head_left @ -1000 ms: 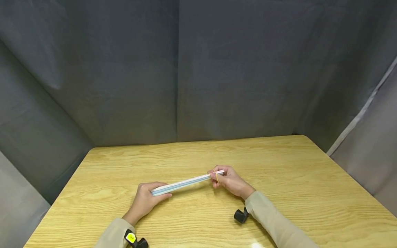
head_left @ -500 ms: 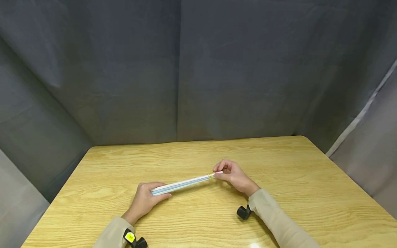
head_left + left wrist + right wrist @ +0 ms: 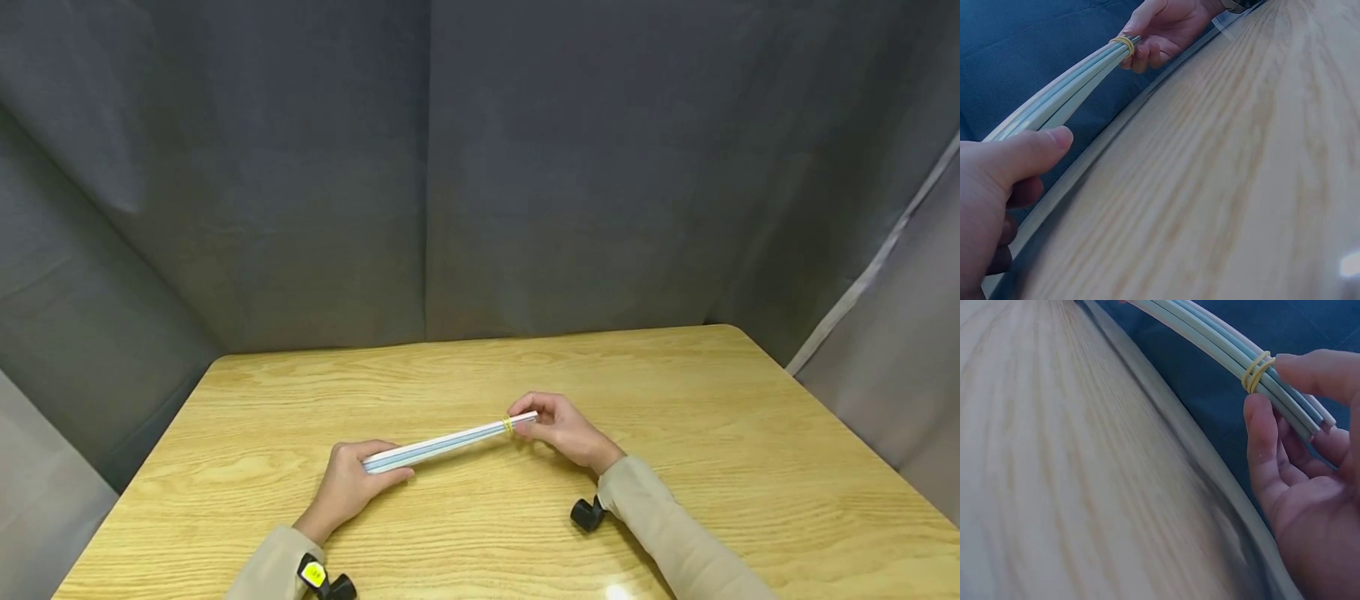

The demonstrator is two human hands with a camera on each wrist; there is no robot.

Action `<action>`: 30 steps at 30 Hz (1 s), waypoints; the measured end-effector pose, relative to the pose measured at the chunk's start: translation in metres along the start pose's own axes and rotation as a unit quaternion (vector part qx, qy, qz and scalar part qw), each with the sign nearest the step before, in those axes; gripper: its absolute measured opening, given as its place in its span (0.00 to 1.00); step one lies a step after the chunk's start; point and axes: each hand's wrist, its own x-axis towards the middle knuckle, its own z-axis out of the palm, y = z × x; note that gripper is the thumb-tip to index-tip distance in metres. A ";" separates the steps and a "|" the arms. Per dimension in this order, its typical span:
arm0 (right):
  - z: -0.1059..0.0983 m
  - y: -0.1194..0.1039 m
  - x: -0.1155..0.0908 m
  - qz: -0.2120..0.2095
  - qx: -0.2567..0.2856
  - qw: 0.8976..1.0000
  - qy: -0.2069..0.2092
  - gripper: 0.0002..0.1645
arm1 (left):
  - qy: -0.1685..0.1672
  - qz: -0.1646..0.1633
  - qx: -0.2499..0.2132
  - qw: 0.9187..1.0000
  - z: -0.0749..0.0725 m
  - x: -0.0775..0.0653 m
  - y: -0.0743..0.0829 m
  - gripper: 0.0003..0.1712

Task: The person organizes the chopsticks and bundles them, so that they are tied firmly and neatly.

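A bundle of long, pastel chopsticks [image 3: 442, 447] in white, blue and pale green is held above the table, tilted slightly up to the right, thinner at its right end. My left hand [image 3: 352, 483] grips the thicker left end, with the thumb [image 3: 1035, 150] along the near side. A yellow rubber band [image 3: 1256, 372] is looped more than once round the bundle near the thin end. There my right hand [image 3: 564, 432] pinches the bundle, fingertips touching it right beside the band. The sticks' tips [image 3: 1322, 425] poke out past the band, within the right hand.
The wood-grain table [image 3: 300, 400] spreads beneath both hands. Dark grey curtains [image 3: 525, 183] hang behind and at the sides. Black wrist cameras sit at the left sleeve [image 3: 273, 562] and the right sleeve [image 3: 667, 525].
The rubber band, stretched over the right fingers a second ago, now sits snug round the bundle. The right fingers slipped out of it, lifted, then came back down beside it. The left hand stays put.
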 end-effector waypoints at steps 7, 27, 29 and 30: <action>0.002 0.002 0.002 0.010 -0.002 1.000 0.007 0.16 | -0.003 -0.024 -0.007 1.000 0.000 0.001 0.000 0.18; 0.014 -0.004 0.006 0.012 -0.061 0.997 0.033 0.19 | -0.003 -0.068 -0.076 0.995 0.000 0.000 0.006 0.18; 0.015 -0.004 0.006 0.010 -0.068 0.997 0.039 0.19 | -0.003 -0.069 -0.077 0.995 0.000 -0.001 0.007 0.17; 0.015 -0.005 0.006 0.009 -0.074 0.996 0.041 0.19 | -0.002 -0.069 -0.078 0.995 0.000 -0.001 0.007 0.17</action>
